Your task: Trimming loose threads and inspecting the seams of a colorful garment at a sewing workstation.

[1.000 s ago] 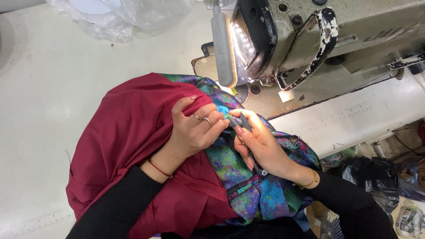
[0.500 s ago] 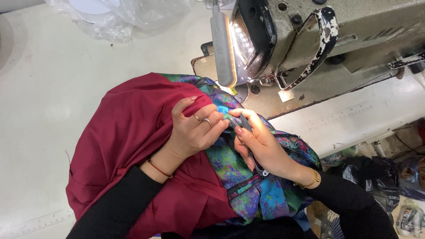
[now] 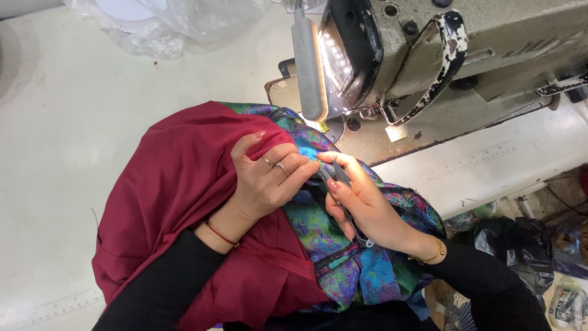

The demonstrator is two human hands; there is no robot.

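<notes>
My left hand [image 3: 269, 178] pinches a fold of a garment where its dark red lining [image 3: 165, 190] meets the multicoloured blue-green patterned fabric [image 3: 361, 276]. My right hand [image 3: 361, 202] grips small metal thread snips [image 3: 346, 205], their tips at the pinched seam just beside my left fingertips. Both hands touch over the fabric, in front of the sewing machine [image 3: 441, 55].
The sewing machine's lit lamp [image 3: 309, 67] hangs just above the garment. Crumpled clear plastic bags [image 3: 171, 24] lie at the far edge of the white table [image 3: 67, 135]. Dark bags and clutter [image 3: 527, 245] sit beyond the table's right edge.
My right hand has shifted slightly, bringing the snips closer in to the seam by my left fingertips. The garment and my left hand have hardly moved.
</notes>
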